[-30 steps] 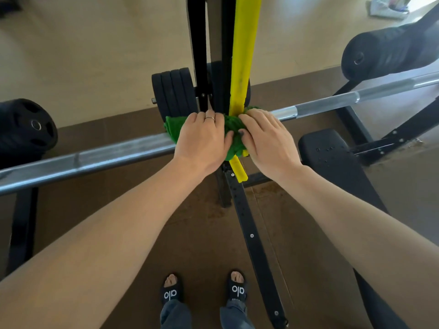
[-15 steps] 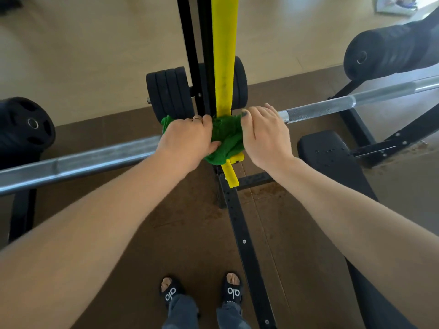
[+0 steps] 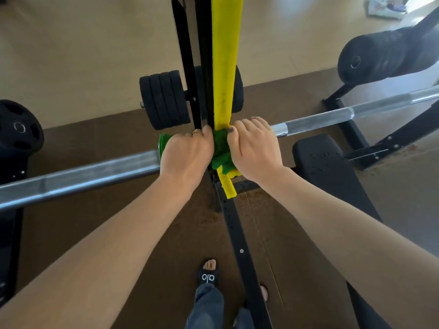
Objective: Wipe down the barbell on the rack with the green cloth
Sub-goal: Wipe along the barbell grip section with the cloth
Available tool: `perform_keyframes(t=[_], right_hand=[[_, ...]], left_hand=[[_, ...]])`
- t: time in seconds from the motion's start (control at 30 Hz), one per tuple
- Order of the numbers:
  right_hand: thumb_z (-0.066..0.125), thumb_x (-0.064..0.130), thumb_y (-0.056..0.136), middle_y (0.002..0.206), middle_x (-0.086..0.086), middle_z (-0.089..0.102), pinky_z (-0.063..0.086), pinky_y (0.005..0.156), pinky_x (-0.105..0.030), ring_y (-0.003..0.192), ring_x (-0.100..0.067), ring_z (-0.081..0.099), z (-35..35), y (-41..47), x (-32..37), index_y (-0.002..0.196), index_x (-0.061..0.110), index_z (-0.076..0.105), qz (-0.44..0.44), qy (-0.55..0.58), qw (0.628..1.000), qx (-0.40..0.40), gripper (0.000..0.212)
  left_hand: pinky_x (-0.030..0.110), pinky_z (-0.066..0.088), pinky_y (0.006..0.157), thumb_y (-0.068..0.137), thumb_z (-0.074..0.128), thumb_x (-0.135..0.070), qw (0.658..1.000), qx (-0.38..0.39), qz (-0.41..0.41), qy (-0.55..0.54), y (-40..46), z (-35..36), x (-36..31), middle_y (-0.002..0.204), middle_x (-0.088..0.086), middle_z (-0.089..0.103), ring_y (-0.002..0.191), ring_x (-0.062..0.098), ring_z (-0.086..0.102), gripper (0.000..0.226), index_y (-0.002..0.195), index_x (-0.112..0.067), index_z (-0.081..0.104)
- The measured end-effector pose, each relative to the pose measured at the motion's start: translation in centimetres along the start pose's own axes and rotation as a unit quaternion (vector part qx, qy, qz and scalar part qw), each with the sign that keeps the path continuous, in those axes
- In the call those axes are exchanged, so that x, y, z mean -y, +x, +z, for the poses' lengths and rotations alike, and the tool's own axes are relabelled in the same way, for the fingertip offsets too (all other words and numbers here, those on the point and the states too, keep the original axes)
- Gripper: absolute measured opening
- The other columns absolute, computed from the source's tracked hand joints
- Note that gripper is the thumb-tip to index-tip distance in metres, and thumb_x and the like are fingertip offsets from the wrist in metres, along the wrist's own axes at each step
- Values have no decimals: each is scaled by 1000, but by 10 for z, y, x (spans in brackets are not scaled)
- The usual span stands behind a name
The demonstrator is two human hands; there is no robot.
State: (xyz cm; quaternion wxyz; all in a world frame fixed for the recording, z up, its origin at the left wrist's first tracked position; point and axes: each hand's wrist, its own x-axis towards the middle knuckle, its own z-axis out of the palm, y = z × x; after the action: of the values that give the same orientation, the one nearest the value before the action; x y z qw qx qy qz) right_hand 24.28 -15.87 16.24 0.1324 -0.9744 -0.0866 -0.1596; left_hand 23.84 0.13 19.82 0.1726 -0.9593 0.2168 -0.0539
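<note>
Far to the left a black round weight plate [image 3: 17, 129] hangs at the end of the long steel barbell [image 3: 78, 175], which lies across the rack and runs up and away to the right. Following the bar inward, the left hand [image 3: 186, 154] is clamped over it, fingers curled down round the bunched green cloth [image 3: 219, 150], a corner of which pokes out at the hand's left side. Behind it stand the black rack upright [image 3: 187, 67] with a stack of black plates [image 3: 164, 99], and the yellow padded post [image 3: 224, 55] that the bar crosses. Just right of the post the right hand [image 3: 255, 148] grips the other part of the cloth over the bar, touching the knurled chrome section [image 3: 313, 121]. A black padded bench [image 3: 332, 174] sits beyond. By my reckoning the wiping is under way at the middle, cramped against the post; the next move calls for sliding the cloth outward along either bare stretch, keeping it wrapped snugly.
</note>
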Motion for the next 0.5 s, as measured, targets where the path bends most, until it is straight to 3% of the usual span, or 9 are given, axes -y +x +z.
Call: perform_keyframes(t=[0.1,0.27,0.43,0.5], right_hand=[[12,38,106,78,6,48,46,90,-38,73,-19,48,-3,3,-6,81,22,45,-27,-13,999,18,44],[16,37,107,83,0,61,46,85,-40,75,-23,56,-9,4,-35,88,17,57,-87,-53,994,33,49],[22,32,108,77,0,61,45,79,-40,70,-25,58,-26,9,-75,84,19,56,-121,-93,988,37,43],[19,31,108,75,0,59,44,77,-41,68,-26,58,-36,10,-101,83,20,54,-128,-112,984,49,44]], left_hand=[[29,29,48,86,73,-11,999,-39,-11,18,-1,6,-5,70,2,67,54,19,66,13,92,-13,61],[36,51,64,87,71,-3,993,-55,-78,-74,-7,0,-28,88,13,65,73,30,67,23,104,-4,55],[32,49,51,84,77,-4,982,-123,-91,-109,-9,-24,-62,95,11,64,80,26,65,28,107,-4,60],[32,53,57,86,76,-9,986,-109,-79,-100,11,-29,-83,99,11,65,87,25,65,27,110,-5,63]])
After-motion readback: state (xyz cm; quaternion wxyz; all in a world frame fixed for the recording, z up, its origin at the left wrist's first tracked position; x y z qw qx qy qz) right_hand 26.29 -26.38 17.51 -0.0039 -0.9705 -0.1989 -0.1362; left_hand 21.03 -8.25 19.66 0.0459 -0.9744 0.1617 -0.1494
